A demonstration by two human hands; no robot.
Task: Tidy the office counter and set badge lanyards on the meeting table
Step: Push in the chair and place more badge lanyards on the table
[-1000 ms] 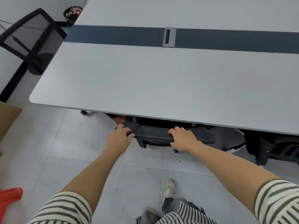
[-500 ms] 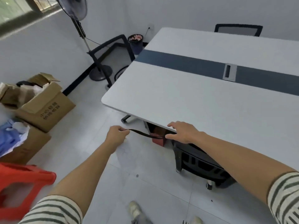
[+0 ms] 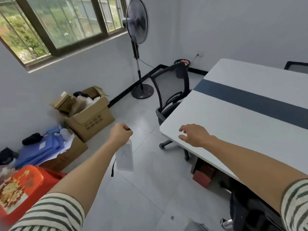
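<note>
My left hand [image 3: 120,134] is closed in a fist over the floor, left of the table corner, gripping a badge lanyard. Its clear badge holder [image 3: 124,157] hangs below the fist, and a short end of black strap [image 3: 113,167] dangles beside it. My right hand [image 3: 193,135] hovers with relaxed, spread fingers over the near left corner of the white meeting table [image 3: 233,124] and holds nothing. A dark blue stripe [image 3: 250,99] runs across the tabletop.
A black mesh chair [image 3: 170,90] is tucked at the table's left end, another chair [image 3: 250,212] under its near edge. Open cardboard boxes [image 3: 88,114], blue bags [image 3: 41,150] and a red stool [image 3: 21,187] sit at left. A standing fan [image 3: 137,47] and a bin [image 3: 181,65] are by the wall.
The view has swung left toward the window. My right hand has let go of the black strap and moved over the table corner. The lanyard now hangs from my left hand alone.
</note>
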